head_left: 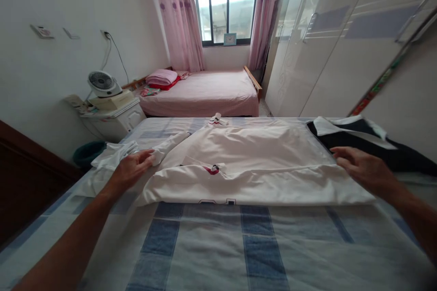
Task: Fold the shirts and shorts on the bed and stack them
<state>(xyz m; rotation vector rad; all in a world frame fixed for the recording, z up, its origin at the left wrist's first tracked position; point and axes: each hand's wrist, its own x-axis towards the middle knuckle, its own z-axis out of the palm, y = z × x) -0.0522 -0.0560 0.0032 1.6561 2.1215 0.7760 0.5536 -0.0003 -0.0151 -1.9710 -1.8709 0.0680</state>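
A white shirt (246,163) lies spread across the bed with the blue checked sheet (239,245), its near edge folded over. My left hand (131,169) rests on the shirt's left sleeve (167,145), fingers curled around the cloth. On the shirt's right edge, my right hand (362,168) lies flat with its fingers stretched out. A black and white garment (368,141) lies just beyond my right hand. A crumpled white cloth (109,157) sits beside my left hand.
A second bed with a pink sheet (205,93) stands farther off under the window (227,2). A white nightstand (114,118) with a small fan (101,82) is at the left. White wardrobe doors (341,41) line the right side. A dark bin (89,152) stands by the nightstand.
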